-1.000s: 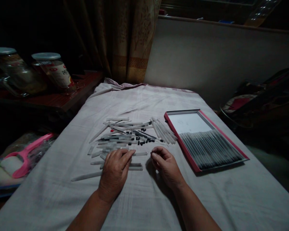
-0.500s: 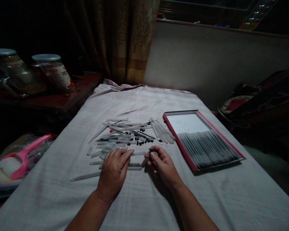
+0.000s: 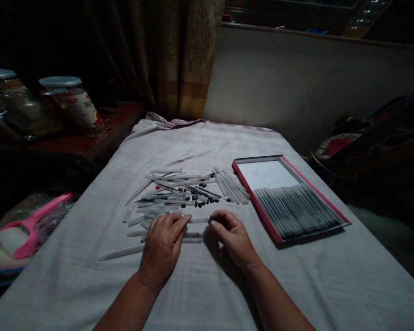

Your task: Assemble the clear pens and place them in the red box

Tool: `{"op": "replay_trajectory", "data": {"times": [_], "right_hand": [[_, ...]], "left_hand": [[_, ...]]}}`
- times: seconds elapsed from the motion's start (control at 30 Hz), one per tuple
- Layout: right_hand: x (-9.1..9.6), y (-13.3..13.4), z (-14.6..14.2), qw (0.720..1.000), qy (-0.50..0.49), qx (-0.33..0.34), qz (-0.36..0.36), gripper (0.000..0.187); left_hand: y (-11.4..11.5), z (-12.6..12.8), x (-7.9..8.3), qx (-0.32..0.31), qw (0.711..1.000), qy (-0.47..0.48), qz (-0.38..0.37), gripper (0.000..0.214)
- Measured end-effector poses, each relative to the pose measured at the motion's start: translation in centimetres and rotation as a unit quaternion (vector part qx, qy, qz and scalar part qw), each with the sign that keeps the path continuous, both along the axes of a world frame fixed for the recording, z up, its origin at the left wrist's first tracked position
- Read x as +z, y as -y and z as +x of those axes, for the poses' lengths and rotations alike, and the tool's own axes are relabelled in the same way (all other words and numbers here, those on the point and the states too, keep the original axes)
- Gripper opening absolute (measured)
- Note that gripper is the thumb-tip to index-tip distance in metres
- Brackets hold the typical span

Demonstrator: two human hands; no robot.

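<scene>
My left hand [image 3: 163, 243] is closed around a clear pen barrel [image 3: 199, 220] that points to the right. The thumb and forefinger of my right hand [image 3: 232, 236] pinch a small black plug [image 3: 210, 220] at the barrel's right end; whether it sits inside the barrel I cannot tell. Behind my hands lies a loose pile of translucent barrels [image 3: 167, 195], thin dark refills [image 3: 199, 191] and small black plugs [image 3: 202, 202]. A frosted pen cap or barrel [image 3: 121, 253] rests left of my left hand, and several more stick out beneath it.
At the right, an open red-edged box [image 3: 257, 212] holds a row of pens [image 3: 296, 211]. A checked pale cloth [image 3: 200, 294] covers the table. To the left are a lidded jar [image 3: 81, 108] on a dark red surface and a pink plastic handle [image 3: 32, 225].
My right hand has brought the black plug against the right end of the barrel. My left hand keeps its grip in place. The whole view has shifted slightly.
</scene>
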State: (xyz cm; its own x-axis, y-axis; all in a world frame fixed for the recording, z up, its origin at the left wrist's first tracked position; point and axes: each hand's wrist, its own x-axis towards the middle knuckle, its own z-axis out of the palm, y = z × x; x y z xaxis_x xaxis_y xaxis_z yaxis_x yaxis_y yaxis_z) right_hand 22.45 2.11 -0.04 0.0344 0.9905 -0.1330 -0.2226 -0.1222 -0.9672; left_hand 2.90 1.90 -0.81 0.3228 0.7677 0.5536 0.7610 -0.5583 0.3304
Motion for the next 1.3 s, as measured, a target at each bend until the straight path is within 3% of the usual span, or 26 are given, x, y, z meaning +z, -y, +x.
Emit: {"op": "replay_trajectory", "data": {"times": [0.4, 0.53, 0.67, 0.83, 0.93, 1.03, 1.17, 1.3], "right_hand": [[-1.0, 0.3, 0.2, 0.981, 0.169, -0.023, 0.096, 0.015], [-0.9, 0.3, 0.6, 0.953, 0.266, -0.005, 0.146, 0.015], [-0.8, 0.3, 0.9, 0.917, 0.352, 0.019, 0.184, 0.034], [-0.7, 0.5, 1.0, 0.937, 0.309, 0.056, 0.152, 0.017], [-0.6, 0.6, 1.1, 0.933, 0.321, 0.052, 0.156, 0.012], [-0.5, 0.6, 1.1, 0.923, 0.346, 0.050, 0.161, 0.021], [-0.6, 0.6, 1.3, 0.933, 0.317, 0.063, 0.155, 0.017], [-0.8, 0.6, 1.3, 0.924, 0.337, 0.049, 0.176, 0.013]], "left_hand": [[0.0, 0.0, 0.2, 0.003, 1.000, -0.009, -0.002, 0.031], [0.1, 0.0, 0.1, -0.008, 1.000, -0.011, -0.007, 0.032], [0.1, 0.1, 0.0, -0.023, 1.000, -0.007, -0.013, 0.032], [0.0, 0.0, -0.1, -0.010, 1.000, -0.008, -0.016, 0.033], [0.0, -0.1, -0.2, -0.010, 1.000, -0.009, -0.019, 0.032], [0.0, 0.0, -0.2, -0.018, 1.000, -0.009, -0.025, 0.032], [0.0, 0.0, -0.3, -0.013, 0.999, -0.003, -0.032, 0.031], [0.0, 0.0, -0.3, -0.013, 0.999, 0.000, -0.033, 0.031]]}}
